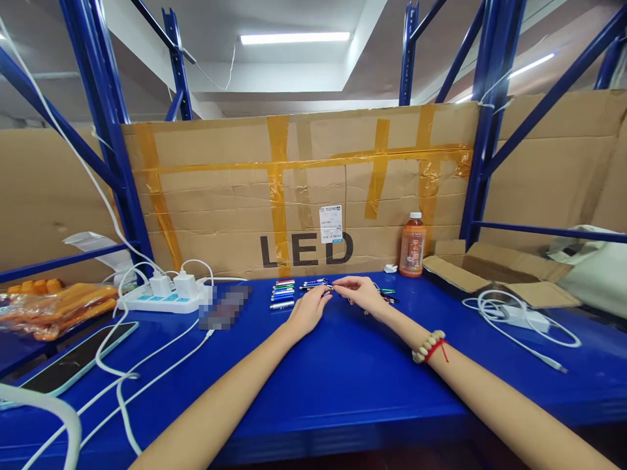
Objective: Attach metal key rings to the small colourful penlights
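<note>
Apparently, the left hand and the right hand both pinch a small piece (too tiny for me to name) over the blue tabletop; left of them lies a row of pens, and other pens are partly hidden behind them.

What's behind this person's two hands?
Parts of several pens show past the left hand and right hand, on the blue tabletop. The hands cover whatever lies directly behind them, so I can't count the pens.
</note>
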`<state>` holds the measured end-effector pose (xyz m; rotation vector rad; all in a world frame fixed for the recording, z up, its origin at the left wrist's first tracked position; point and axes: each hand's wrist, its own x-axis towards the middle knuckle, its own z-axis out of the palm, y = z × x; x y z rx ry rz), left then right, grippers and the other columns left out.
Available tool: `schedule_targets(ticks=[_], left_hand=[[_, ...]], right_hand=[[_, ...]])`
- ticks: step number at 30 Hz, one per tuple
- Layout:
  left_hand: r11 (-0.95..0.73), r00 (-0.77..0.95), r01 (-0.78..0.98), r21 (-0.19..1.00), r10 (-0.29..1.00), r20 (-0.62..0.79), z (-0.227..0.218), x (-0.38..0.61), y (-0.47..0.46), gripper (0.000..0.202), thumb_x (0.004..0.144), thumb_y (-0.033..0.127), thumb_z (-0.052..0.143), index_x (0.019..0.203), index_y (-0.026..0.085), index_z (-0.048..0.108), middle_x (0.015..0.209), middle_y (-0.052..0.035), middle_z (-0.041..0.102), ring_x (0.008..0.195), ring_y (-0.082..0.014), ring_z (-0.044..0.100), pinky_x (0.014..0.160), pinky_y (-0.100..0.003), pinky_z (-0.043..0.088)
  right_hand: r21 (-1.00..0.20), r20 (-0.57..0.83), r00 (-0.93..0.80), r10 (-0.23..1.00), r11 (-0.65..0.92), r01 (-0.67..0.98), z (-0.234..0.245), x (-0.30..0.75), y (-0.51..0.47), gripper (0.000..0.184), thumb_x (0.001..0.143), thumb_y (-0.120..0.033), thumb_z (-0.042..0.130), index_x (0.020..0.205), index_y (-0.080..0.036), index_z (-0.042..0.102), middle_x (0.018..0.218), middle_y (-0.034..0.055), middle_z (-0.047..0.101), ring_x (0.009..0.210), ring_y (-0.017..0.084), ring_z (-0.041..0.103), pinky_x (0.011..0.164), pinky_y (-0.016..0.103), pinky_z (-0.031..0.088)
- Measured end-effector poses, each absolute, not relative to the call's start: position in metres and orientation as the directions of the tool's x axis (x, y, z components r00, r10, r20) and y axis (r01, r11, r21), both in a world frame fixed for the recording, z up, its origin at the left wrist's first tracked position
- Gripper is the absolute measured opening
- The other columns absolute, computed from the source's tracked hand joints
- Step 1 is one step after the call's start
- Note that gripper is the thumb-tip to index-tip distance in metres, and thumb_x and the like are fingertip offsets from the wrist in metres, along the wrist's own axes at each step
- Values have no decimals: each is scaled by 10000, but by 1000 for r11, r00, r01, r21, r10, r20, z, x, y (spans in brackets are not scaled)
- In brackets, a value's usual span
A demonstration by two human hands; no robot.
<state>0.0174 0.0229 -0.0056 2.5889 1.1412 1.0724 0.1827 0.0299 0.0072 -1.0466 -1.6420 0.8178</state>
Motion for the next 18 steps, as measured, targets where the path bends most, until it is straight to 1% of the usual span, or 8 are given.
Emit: schedule_targets(ticks=[4, 7, 11, 15, 18], left_hand=[[-677, 460, 661, 323, 706, 538, -4, 18, 20, 246, 890, 283, 285, 1002, 213, 493, 1009, -29, 574, 920, -177, 539, 791, -297, 418], [-687, 461, 645, 333, 698, 548, -5, 18, 21, 247, 893, 281, 279, 998, 206, 490, 1002, -33, 575, 911, -173, 544, 798, -296, 419], [-713, 476, 614, 338, 676, 562, -6, 18, 21, 235, 893, 276, 289, 971, 190, 494, 992, -40, 575, 913, -168, 543, 805, -292, 419], [-730, 484, 602, 325, 657, 578, -5, 17, 20, 239, 889, 279, 314, 1004, 177, 498, 1041, -51, 568, 981, -170, 523, 865, -296, 398], [-754, 521, 580, 309, 635, 571, -4, 17, 18, 254, 890, 291, 315, 1030, 185, 499, 1071, -44, 565, 1003, -167, 519, 879, -294, 397]], right_hand=[[-890, 360, -176, 916, 394, 229, 9, 185, 27, 470, 585, -423, 650, 931, -105, 649, 719, 61, 621, 543, 63, 482, 409, 141, 353], [-890, 350, -186, 918, 388, 238, 11, 187, 24, 491, 576, -429, 661, 947, -108, 650, 779, 71, 629, 585, 72, 496, 419, 141, 350], [-882, 333, -232, 914, 389, 265, 11, 190, 23, 502, 569, -437, 666, 952, -113, 652, 772, 67, 632, 548, 60, 472, 422, 149, 341], [-864, 342, -262, 903, 411, 291, 11, 192, 21, 483, 572, -437, 662, 931, -114, 657, 760, 57, 629, 509, 38, 431, 424, 148, 323], [-860, 353, -254, 900, 420, 292, 14, 193, 19, 461, 544, -432, 675, 865, -102, 668, 778, 61, 629, 511, 37, 429, 432, 154, 326]])
